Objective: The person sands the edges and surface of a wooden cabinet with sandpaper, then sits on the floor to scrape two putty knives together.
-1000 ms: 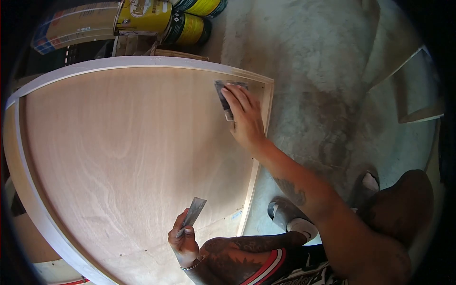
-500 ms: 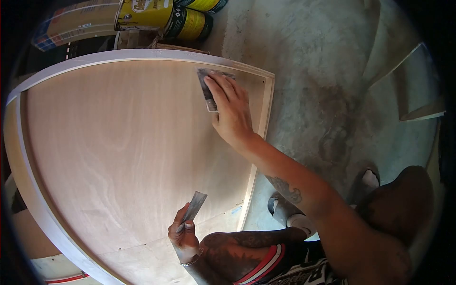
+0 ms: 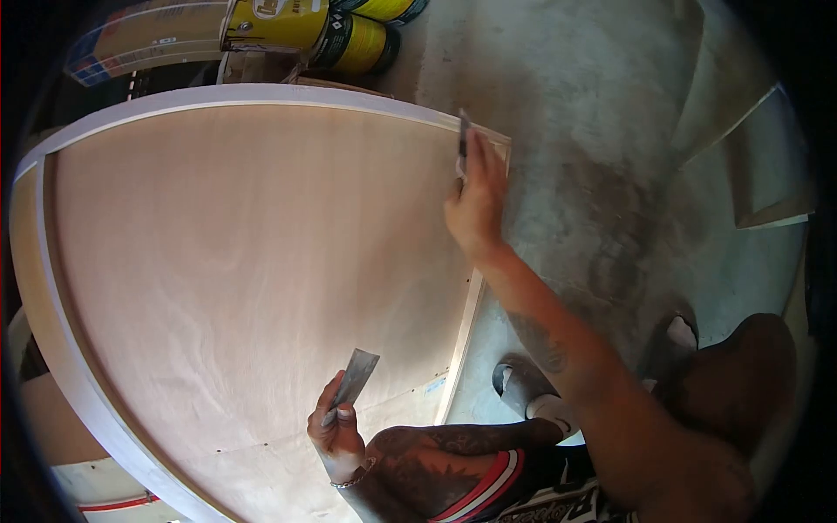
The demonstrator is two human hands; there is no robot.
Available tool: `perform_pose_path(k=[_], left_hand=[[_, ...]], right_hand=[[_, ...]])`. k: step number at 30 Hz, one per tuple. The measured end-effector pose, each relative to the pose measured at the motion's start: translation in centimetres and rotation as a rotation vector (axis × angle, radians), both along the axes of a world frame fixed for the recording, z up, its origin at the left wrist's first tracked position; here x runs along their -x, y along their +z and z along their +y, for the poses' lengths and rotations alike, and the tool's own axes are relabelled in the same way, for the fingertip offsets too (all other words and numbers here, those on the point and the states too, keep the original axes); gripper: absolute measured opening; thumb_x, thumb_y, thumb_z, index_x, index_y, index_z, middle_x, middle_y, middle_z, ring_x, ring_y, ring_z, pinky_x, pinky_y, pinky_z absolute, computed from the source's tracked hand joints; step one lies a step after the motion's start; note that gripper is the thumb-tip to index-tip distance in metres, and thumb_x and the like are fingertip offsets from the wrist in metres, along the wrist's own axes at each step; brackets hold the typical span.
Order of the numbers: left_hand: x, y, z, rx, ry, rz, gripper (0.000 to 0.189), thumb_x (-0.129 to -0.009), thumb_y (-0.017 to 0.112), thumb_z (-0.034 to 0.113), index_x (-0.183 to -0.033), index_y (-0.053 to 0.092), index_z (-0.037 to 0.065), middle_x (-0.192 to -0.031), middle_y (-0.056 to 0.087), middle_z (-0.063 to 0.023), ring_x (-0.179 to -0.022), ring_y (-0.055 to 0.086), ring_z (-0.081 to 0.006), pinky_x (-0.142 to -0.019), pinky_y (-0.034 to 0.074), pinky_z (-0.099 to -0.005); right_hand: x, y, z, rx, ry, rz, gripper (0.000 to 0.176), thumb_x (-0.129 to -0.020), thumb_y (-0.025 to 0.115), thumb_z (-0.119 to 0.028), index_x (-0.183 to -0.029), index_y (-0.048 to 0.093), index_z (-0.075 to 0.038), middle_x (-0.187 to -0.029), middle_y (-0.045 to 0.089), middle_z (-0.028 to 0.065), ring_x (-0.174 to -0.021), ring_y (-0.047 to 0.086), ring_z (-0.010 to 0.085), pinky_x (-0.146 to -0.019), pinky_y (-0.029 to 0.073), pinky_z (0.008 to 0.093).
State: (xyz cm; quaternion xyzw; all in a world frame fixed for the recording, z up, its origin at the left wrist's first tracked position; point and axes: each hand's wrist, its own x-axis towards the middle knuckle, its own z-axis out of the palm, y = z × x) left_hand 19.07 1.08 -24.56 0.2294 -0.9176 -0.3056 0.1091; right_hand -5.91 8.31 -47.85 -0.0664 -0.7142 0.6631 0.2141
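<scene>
While right hand [image 3: 479,207] overlaps edging [image 3: 465,329], cans [image 3: 360,44] flank panel [image 3: 218,261].

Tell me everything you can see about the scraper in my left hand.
The scraper is a thin, flat, roughly rectangular blade, grey and metallic-looking. Your left hand grips its lower end between thumb and fingers, the only visible contact. It slants, its free end pointing up and to the right in the picture, against the backdrop of the pale wooden panel. Any handle is hidden.
</scene>
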Motion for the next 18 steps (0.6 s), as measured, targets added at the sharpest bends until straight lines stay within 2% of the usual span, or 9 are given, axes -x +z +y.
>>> perform_pose_path(k=[2, 3, 8, 9, 11, 12, 14, 16, 18], left_hand=[[-0.1, -0.2, -0.1, -0.045, 0.004, 0.054, 0.039, -0.097, 0.064, 0.023, -0.126, 0.061, -0.003, -0.113, 0.067, -0.0123, -0.103, 0.060, -0.0176, -0.092, 0.046, -0.0302], [-0.2, -0.4, -0.2, -0.091, 0.003, 0.107, 0.039, -0.097, 0.063, 0.021, -0.128, 0.060, -0.004, -0.115, 0.066, -0.0130, -0.106, 0.061, -0.0192, -0.095, 0.047, -0.0321], [-1.2, -0.4, -1.9, -0.219, 0.030, 0.232, 0.040, -0.097, 0.063, 0.020, -0.129, 0.056, -0.003, -0.118, 0.065, -0.0142, -0.110, 0.061, -0.0258, -0.100, 0.047, -0.0392], [-0.9, -0.3, -1.7, -0.373, 0.048, 0.363, 0.038, -0.098, 0.062, 0.022, -0.126, 0.057, -0.002, -0.118, 0.064, -0.0138, -0.110, 0.060, -0.0272, -0.100, 0.046, -0.0406], [-0.8, -0.1, -2.1, -0.670, 0.095, 0.591, 0.033, -0.100, 0.057, 0.027, -0.120, 0.059, 0.002, -0.120, 0.062, -0.0123, -0.110, 0.059, -0.0285, -0.100, 0.045, -0.0454], [0.2, 0.5, -1.2, -0.752, 0.218, 0.666, 0.040, -0.101, 0.054, 0.028, -0.131, 0.052, 0.002, -0.130, 0.059, -0.0103, -0.113, 0.057, -0.0232, -0.097, 0.049, -0.0436], [0.0, 2.2, -2.9, -1.240, 0.046, 0.601, 0.041, -0.104, 0.046, 0.028, -0.133, 0.051, 0.000, -0.131, 0.058, -0.0120, -0.107, 0.061, -0.0207, -0.081, 0.057, -0.0379], [1.8, 2.8, -1.8, -1.623, 0.070, 0.627, 0.042, -0.105, 0.035, 0.024, -0.133, 0.049, -0.003, -0.132, 0.057, -0.0169, -0.099, 0.065, -0.0199, -0.064, 0.061, -0.0309], [1.4, 2.7, -2.5, -1.543, 0.213, 0.616, 0.041, -0.102, 0.029, 0.018, -0.131, 0.045, -0.006, -0.122, 0.060, -0.0209, -0.093, 0.067, -0.0235, -0.056, 0.062, -0.0304]], right_hand=[[1.1, -0.1, 0.4, -0.015, 0.044, -0.158, 0.066, -0.075, 0.060, 0.006, -0.139, 0.046, 0.001, -0.143, 0.046, 0.0180, -0.127, 0.045, 0.0373, -0.105, 0.036, 0.0496], [1.6, 0.6, -0.2, 0.008, 0.047, -0.109, 0.065, -0.075, 0.059, 0.007, -0.138, 0.046, 0.001, -0.139, 0.048, 0.0188, -0.125, 0.046, 0.0370, -0.104, 0.036, 0.0494], [2.0, 11.2, -0.8, 0.087, 0.081, 0.015, 0.065, -0.072, 0.061, 0.008, -0.135, 0.050, 0.001, -0.133, 0.053, 0.0205, -0.123, 0.050, 0.0376, -0.105, 0.039, 0.0459], [1.7, 12.7, -0.7, 0.089, 0.083, 0.020, 0.065, -0.072, 0.061, 0.008, -0.135, 0.050, 0.001, -0.133, 0.053, 0.0205, -0.123, 0.050, 0.0376, -0.105, 0.039, 0.0459], [0.1, 15.3, -0.2, 0.173, 0.319, 0.201, 0.065, -0.072, 0.062, 0.008, -0.135, 0.050, 0.000, -0.132, 0.053, 0.0208, -0.122, 0.050, 0.0376, -0.103, 0.040, 0.0459], [-1.0, 16.3, 0.4, 0.292, 0.415, 0.297, 0.065, -0.071, 0.062, 0.009, -0.134, 0.050, -0.001, -0.131, 0.054, 0.0204, -0.120, 0.052, 0.0376, -0.101, 0.042, 0.0463], [-3.4, 17.4, 2.7, 0.413, 0.694, 0.507, 0.063, -0.077, 0.060, 0.007, -0.138, 0.050, -0.004, -0.127, 0.057, 0.0173, -0.115, 0.055, 0.0342, -0.098, 0.044, 0.0446], [-5.5, 18.0, 4.3, 0.520, 0.911, 0.721, 0.068, -0.078, 0.064, 0.005, -0.141, 0.051, -0.015, -0.133, 0.055, 0.0121, -0.119, 0.054, 0.0316, -0.100, 0.043, 0.0428], [-7.3, 17.9, 4.8, 0.424, 0.996, 0.874, 0.068, -0.074, 0.071, 0.003, -0.138, 0.056, -0.016, -0.141, 0.053, 0.0093, -0.125, 0.052, 0.0307, -0.103, 0.042, 0.0400]])
